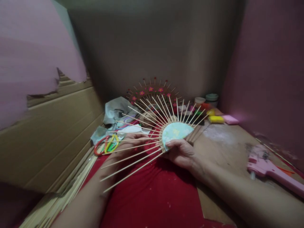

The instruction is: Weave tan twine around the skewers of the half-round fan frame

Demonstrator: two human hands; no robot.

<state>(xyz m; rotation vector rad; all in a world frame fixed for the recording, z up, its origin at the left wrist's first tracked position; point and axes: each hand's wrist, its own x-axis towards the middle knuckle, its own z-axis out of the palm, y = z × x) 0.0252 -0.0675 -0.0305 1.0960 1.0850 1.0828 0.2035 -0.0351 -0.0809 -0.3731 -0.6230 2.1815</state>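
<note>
My right hand (pixel 181 153) grips the lower edge of a half-round fan of thin sticks (pixel 177 132), thumb on its pale blue flowered face. Wooden sticks spread out from its curved rim, where tan cord is woven between them. Behind the lower left sticks is my left hand (pixel 134 141), its fingers drawn together and pointing toward the woven rim. The sticks partly cover those fingers, so what they pinch is hidden. A ball of brown twine (pixel 147 119) lies just beyond the fan.
Scissors with red and yellow handles (pixel 106 145) lie at left, above a bundle of loose sticks (pixel 68 193) along a cardboard wall (pixel 59 126). A pink glue gun (pixel 268 164) rests at right on a brown board (pixel 223 152). A flower-decorated stick fan (pixel 152 89) stands at the back.
</note>
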